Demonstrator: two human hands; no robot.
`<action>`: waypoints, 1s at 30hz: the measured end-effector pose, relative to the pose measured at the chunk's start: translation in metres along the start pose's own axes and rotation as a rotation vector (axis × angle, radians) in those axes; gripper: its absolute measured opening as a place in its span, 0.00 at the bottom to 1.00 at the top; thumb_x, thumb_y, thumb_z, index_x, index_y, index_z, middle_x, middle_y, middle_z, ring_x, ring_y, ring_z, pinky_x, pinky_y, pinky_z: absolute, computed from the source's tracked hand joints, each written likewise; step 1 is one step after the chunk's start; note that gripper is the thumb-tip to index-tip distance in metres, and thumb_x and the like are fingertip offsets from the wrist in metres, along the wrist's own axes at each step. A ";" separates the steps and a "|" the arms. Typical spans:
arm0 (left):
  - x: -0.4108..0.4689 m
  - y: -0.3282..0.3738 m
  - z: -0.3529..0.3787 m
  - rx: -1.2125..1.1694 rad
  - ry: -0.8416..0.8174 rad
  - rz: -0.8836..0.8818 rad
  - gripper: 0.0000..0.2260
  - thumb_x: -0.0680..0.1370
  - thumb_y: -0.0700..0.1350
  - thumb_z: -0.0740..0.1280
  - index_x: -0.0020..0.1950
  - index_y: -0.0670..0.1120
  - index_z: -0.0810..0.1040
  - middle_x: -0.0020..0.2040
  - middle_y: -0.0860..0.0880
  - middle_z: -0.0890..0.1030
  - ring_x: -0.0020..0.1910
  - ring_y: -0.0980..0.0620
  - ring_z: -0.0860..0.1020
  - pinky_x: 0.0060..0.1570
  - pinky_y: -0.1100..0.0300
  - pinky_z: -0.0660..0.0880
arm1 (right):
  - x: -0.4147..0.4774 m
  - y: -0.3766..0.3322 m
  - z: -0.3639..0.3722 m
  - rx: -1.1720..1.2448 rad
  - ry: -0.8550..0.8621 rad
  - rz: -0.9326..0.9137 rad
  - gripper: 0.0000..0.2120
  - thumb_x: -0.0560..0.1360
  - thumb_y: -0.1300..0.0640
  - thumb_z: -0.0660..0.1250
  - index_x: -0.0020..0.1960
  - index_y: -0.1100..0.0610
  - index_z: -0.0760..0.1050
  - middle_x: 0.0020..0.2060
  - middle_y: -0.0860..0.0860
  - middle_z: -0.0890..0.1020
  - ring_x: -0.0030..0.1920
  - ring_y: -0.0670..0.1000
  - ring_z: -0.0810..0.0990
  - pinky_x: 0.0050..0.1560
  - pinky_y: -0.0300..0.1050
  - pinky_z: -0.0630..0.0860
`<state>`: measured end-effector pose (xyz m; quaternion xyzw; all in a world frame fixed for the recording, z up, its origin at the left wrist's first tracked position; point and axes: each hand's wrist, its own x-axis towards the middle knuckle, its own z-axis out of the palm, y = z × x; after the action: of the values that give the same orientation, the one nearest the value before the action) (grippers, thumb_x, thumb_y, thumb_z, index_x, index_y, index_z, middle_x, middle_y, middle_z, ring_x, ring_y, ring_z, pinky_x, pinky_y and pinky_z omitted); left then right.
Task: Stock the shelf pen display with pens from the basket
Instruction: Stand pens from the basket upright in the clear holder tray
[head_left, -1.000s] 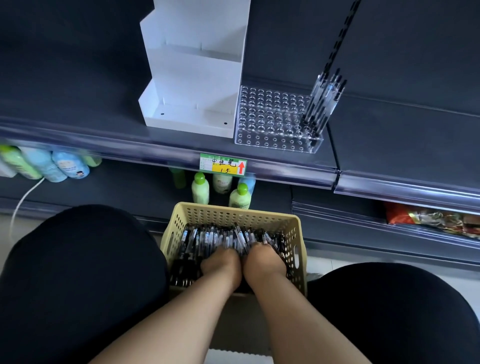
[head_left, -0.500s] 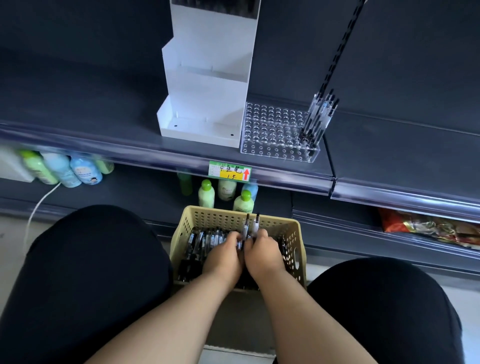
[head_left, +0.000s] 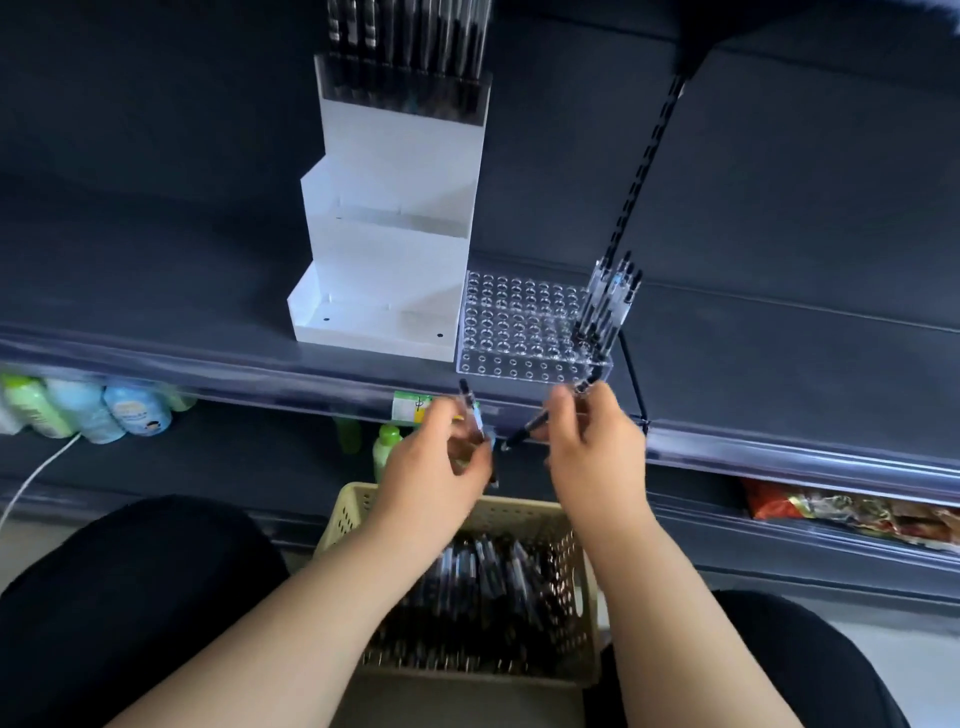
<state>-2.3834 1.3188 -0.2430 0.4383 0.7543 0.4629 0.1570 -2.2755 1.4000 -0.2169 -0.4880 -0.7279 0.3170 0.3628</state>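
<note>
A clear pen display (head_left: 524, 332) full of round holes stands on the dark shelf, with several pens (head_left: 608, 306) upright in its right column. My left hand (head_left: 431, 462) grips a pen (head_left: 474, 415) that points up, just below the shelf edge. My right hand (head_left: 592, 447) holds a pen (head_left: 540, 421) slanting toward the display's front right corner. Below my forearms, a beige basket (head_left: 348, 514) holds many more pens (head_left: 478, 582).
A white tiered stand (head_left: 384, 270) sits left of the display, with dark pens in its top tier. Bottles (head_left: 88, 410) line the lower shelf at left, snack packets (head_left: 852, 514) at right. A price tag (head_left: 410, 405) hangs on the shelf rail. My knees flank the basket.
Both hands have risen out of the basket, each with a pen, up to the shelf edge below the display. The view has tilted upward.
</note>
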 end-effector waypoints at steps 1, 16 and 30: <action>0.011 0.006 -0.003 -0.028 0.015 0.012 0.12 0.74 0.45 0.70 0.48 0.54 0.67 0.44 0.55 0.81 0.42 0.55 0.81 0.39 0.66 0.72 | 0.011 -0.003 -0.006 -0.018 0.038 -0.033 0.12 0.78 0.51 0.60 0.40 0.57 0.69 0.37 0.54 0.81 0.36 0.53 0.79 0.40 0.47 0.75; 0.114 0.040 0.004 -0.218 0.095 0.197 0.03 0.68 0.53 0.70 0.39 0.57 0.77 0.40 0.61 0.82 0.40 0.62 0.80 0.42 0.76 0.72 | 0.129 -0.029 -0.071 -0.158 0.256 -0.256 0.04 0.75 0.50 0.65 0.41 0.46 0.74 0.33 0.42 0.79 0.36 0.44 0.79 0.36 0.30 0.70; 0.133 0.014 0.007 -0.348 0.080 0.106 0.12 0.70 0.55 0.71 0.47 0.50 0.80 0.42 0.51 0.84 0.43 0.51 0.83 0.46 0.56 0.79 | 0.146 -0.008 -0.051 -0.302 0.163 -0.231 0.03 0.72 0.49 0.70 0.44 0.47 0.80 0.32 0.37 0.74 0.35 0.38 0.74 0.37 0.23 0.66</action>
<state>-2.4474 1.4326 -0.2125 0.4251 0.6441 0.6112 0.1757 -2.2746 1.5405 -0.1513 -0.4743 -0.7865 0.1201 0.3769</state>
